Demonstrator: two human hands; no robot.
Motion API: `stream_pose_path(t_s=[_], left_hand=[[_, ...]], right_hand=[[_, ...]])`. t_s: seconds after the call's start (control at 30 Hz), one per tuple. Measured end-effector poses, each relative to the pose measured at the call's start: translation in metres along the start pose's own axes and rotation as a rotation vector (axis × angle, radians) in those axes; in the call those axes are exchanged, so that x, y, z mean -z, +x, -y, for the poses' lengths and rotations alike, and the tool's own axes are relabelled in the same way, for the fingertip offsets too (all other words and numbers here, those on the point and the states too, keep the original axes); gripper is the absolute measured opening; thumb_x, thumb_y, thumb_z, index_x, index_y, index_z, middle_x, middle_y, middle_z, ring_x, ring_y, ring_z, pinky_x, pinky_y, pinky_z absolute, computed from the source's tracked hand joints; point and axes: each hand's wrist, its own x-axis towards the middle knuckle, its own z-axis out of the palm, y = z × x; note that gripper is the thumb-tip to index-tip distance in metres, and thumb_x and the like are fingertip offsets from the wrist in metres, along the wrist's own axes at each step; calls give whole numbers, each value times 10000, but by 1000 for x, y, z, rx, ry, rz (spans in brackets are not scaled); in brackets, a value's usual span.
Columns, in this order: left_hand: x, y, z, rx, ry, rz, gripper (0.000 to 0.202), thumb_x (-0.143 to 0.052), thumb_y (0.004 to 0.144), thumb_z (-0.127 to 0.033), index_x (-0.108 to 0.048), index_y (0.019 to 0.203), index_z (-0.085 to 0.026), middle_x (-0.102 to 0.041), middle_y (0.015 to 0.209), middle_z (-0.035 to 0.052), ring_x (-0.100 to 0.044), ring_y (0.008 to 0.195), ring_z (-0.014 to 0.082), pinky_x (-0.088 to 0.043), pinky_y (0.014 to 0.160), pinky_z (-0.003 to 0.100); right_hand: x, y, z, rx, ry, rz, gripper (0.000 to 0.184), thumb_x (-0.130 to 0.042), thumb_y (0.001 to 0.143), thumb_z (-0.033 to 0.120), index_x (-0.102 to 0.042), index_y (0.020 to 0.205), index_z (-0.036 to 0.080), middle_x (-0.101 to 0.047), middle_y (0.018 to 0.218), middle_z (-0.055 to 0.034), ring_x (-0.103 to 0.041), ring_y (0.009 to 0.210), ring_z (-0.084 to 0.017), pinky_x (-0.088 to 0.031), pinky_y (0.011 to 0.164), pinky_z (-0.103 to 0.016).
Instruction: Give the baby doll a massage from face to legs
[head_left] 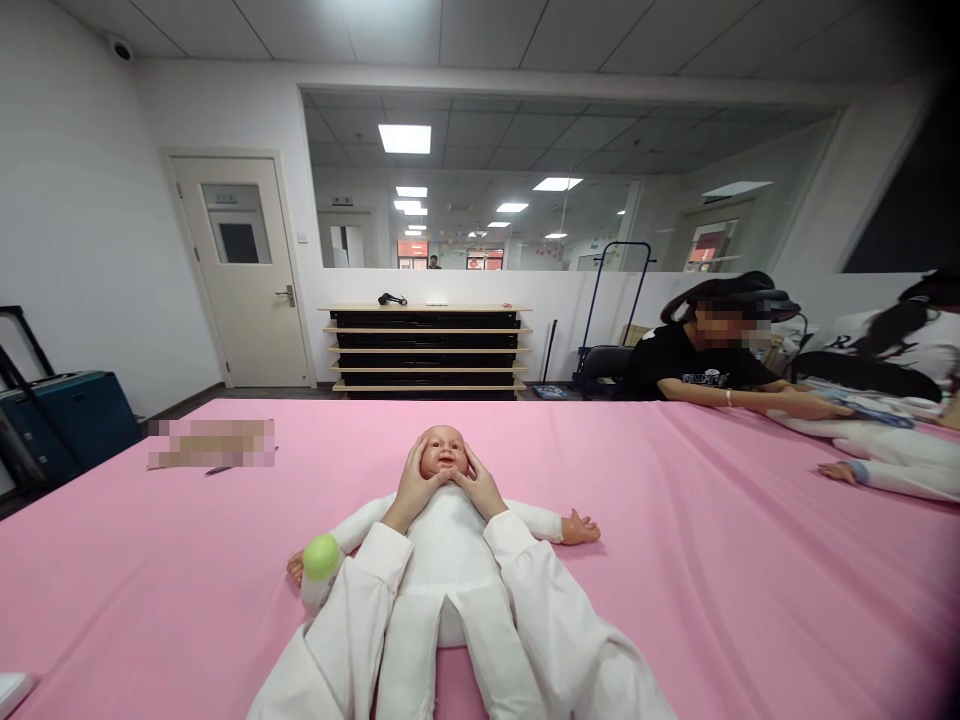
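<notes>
A baby doll in a white suit lies on its back on the pink sheet, its vinyl head (444, 462) facing up and its body (450, 560) straight in front of me. My left hand (415, 487) cups the left side of the picture's doll face, and my right hand (477, 486) cups the other cheek. Both of my white sleeves cover the doll's middle and legs in part. A small white bottle with a round green top (321, 558) stands out beside the doll's outstretched arm, near its vinyl hand.
The pink-covered table (675, 560) fills the foreground. A blurred object and a dark pen (221, 469) lie at its far left. On the right, a co-worker's hand (814, 405) rests on a second doll (892, 450). A second person sits beyond. A shelf unit, door and blue case stand behind.
</notes>
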Motion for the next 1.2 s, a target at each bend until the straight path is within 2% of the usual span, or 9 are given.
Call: stream_pose_path(t_s=[0.1,0.2,0.3,0.4,0.5,0.7,0.93,1.1,1.2], left_hand=[[0,0,2,-1,2,4,769,-699,645,-427,-399,1314,-197,-274,1455,83,-228,1366,226,-189,1147,369],[2,1,5,-8,-16,23,740,-666,678,-425,-385,1328,-207,-266,1462,76,-225,1370,221,-194,1146,368],[4,3,9,-14,-34,36,694,-620,717,-424,-385,1330,-199,-261,1465,80,-227,1370,221,-191,1147,371],[5,3,10,-12,-35,37,606,-546,772,-436,-413,1309,-189,-276,1459,84,-230,1369,222,-187,1147,382],[4,3,8,-15,-17,29,628,-556,765,-436,-400,1316,-179,-280,1455,90,-237,1365,220,-192,1146,380],[1,0,3,-21,36,13,836,-737,600,-372,-370,1331,-198,-258,1460,88,-213,1369,242,-180,1147,385],[4,1,8,-32,4,21,763,-691,649,-412,-393,1320,-205,-282,1451,80,-231,1365,231,-199,1143,372],[6,4,13,-20,-42,27,658,-580,733,-478,-428,1303,-186,-296,1449,80,-246,1363,212,-189,1148,351],[6,4,12,-16,-50,24,598,-500,788,-486,-435,1296,-177,-302,1447,84,-250,1362,198,-187,1147,353]], right_hand=[[0,0,0,-2,7,8,899,-716,617,445,-331,1386,184,-373,1406,-90,-421,1255,-251,-378,1034,-377],[2,2,-3,7,1,-8,841,-708,628,453,-374,1365,225,-399,1393,-53,-370,1291,-254,-324,1070,-403],[4,5,-7,6,-2,-23,759,-653,671,511,-418,1340,242,-425,1375,-30,-339,1310,-252,-286,1090,-416],[5,7,-9,-3,2,-27,707,-575,717,569,-438,1327,240,-421,1379,-30,-341,1309,-248,-302,1081,-416],[5,7,-9,-4,6,-20,758,-610,690,559,-420,1339,218,-396,1395,-49,-337,1311,-252,-305,1079,-413],[2,4,-8,1,28,22,975,-743,570,439,-302,1395,167,-321,1432,-108,-367,1293,-252,-330,1066,-386],[-1,0,-1,-17,28,15,919,-723,598,422,-319,1389,185,-375,1404,-96,-424,1254,-247,-370,1042,-384],[3,4,-6,-10,16,-23,826,-665,637,526,-399,1349,204,-382,1403,-57,-353,1302,-250,-289,1089,-408],[4,6,-6,-18,18,-39,771,-568,693,603,-429,1331,194,-384,1402,-59,-342,1309,-246,-297,1084,-408]])
